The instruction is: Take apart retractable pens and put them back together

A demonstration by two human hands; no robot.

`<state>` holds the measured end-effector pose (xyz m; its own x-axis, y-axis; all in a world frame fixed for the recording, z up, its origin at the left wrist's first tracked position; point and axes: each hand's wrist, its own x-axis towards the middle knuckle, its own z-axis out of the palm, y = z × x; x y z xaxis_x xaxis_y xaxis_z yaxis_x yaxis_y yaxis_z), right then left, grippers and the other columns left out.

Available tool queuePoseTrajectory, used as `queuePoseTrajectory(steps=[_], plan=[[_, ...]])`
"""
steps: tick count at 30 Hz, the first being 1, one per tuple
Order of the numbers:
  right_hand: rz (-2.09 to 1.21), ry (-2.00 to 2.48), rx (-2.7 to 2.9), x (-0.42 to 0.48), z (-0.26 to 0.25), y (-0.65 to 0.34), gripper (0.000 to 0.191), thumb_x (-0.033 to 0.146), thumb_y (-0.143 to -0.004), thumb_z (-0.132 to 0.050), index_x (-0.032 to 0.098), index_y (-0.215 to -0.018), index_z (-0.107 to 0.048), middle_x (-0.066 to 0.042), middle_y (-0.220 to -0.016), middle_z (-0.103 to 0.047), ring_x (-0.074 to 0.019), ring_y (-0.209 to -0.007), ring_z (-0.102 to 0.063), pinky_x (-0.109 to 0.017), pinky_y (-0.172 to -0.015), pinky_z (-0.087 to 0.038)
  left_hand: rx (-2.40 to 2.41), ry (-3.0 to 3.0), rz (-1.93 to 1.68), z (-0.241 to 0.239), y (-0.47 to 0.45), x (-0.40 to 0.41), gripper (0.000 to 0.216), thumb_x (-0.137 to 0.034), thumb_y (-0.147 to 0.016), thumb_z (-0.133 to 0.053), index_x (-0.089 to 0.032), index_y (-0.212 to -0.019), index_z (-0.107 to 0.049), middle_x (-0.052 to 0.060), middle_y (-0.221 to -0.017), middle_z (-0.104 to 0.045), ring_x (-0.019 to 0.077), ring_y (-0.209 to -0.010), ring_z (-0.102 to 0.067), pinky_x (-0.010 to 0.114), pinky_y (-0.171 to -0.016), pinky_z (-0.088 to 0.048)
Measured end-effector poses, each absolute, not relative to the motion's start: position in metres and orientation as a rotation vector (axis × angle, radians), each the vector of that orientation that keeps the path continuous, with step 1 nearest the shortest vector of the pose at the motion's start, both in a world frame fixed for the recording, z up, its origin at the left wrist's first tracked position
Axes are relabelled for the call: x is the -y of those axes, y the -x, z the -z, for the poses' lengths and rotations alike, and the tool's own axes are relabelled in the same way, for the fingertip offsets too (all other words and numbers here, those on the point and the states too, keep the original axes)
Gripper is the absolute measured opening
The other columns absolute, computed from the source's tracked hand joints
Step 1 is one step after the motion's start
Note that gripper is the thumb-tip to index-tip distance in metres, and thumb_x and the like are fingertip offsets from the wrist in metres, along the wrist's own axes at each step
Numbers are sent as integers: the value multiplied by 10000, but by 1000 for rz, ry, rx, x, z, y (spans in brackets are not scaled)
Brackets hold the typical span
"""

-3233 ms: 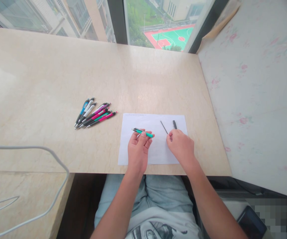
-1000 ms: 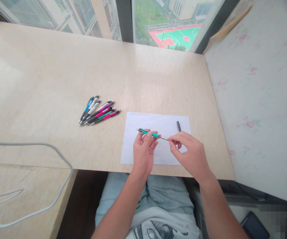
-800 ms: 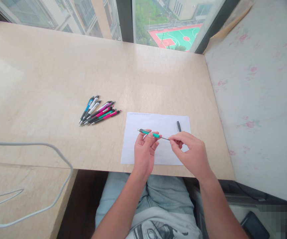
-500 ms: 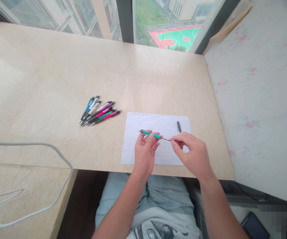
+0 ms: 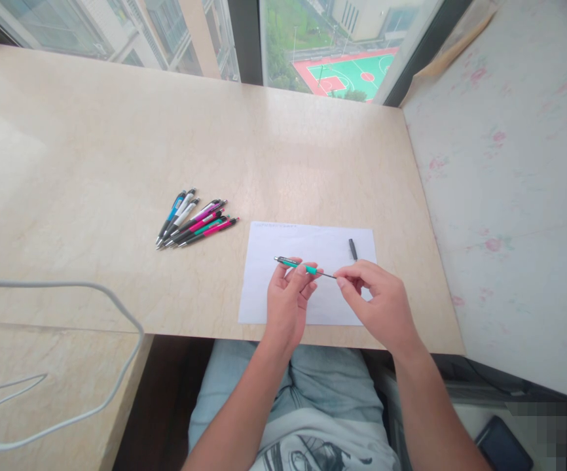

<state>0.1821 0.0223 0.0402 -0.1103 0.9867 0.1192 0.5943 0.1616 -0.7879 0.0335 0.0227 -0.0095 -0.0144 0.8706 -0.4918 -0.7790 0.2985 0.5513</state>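
Note:
Above a white sheet of paper (image 5: 258,294), my left hand (image 5: 286,304) grips the green barrel of a pen (image 5: 310,269), its clip end pointing left. A thin dark refill (image 5: 327,275) sticks out of the barrel's right end. My right hand (image 5: 379,297) pinches the far tip of that refill between thumb and fingers. Behind my right hand, a black pen grip section (image 5: 353,248) lies on the paper, its near end close to my fingers.
Several click pens (image 5: 195,222) in blue, white, purple, pink and green lie fanned out on the beige tabletop (image 5: 116,144), left of the paper. A white cable (image 5: 101,286) loops at the left. A floral-patterned panel (image 5: 504,190) borders the right side, and a dark phone-like object (image 5: 503,445) lies lower right.
Almost nothing differs. Both hands keep hold of the pen and refill in nearly the same place, and the view has shifted very slightly.

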Motion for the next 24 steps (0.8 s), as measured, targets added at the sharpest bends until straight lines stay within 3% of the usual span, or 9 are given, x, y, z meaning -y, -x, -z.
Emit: queuePoseTrajectory(steps=[10,18,24], plan=[[-778,1508,1828,-24,-38,-180,128,134,-870,-570,200,-850,-677,9,-730,-624,-114,-626,-544,-246,-611,-452,-925,-138,-1315,11,-29,-23,321,-276,-765,-805,-181,-1003,-611,36,-923,-739,130,-811,-727,168,-629,-509],[-882,1608,1603,-20,-36,-177,136,270,-928,-576,212,-953,-696,30,-629,-642,-122,-593,-615,-239,-610,-493,-918,-148,-1311,8,-31,-22,325,-262,-763,-808,-181,-1012,-615,45,-924,-747,140,-821,-733,171,-636,-519],[-1020,1442,1370,-16,-27,-171,112,311,-906,-647,211,-914,-698,-20,-800,-720,-151,-723,-692,-258,-653,-561,-858,-18,-1292,8,-31,-23,294,-218,-760,-807,-174,-993,-634,37,-924,-744,117,-784,-728,152,-625,-533]])
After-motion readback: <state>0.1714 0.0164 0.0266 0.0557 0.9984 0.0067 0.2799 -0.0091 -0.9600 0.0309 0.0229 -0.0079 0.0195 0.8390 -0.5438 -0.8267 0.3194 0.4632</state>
